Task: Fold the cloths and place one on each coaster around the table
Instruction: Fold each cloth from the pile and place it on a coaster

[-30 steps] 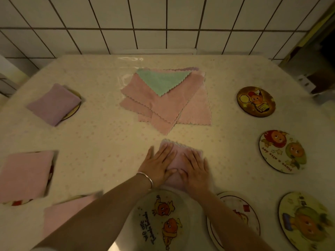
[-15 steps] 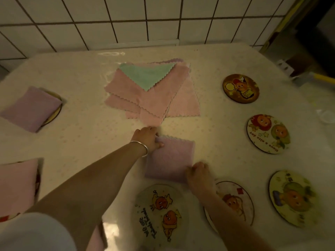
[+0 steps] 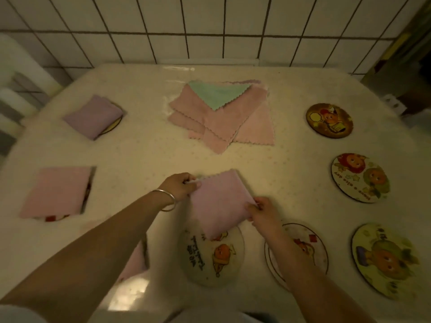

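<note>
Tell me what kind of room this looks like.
Probably a home kitchen or dining corner: a white tiled wall behind a table under a clear plastic cover, set with cartoon coasters and cleaning cloths.

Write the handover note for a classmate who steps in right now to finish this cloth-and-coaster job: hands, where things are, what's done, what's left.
Left hand and right hand each pinch a corner of the folded pink cloth, lifted just over the near coaster.
Done: folded cloths on the far-left coaster and the left coaster; another folded cloth lies near-left, mostly hidden by the arm.
Left: set this cloth down, then fold from the unfolded pile for four bare coasters: near-right, and three along the right.
</note>
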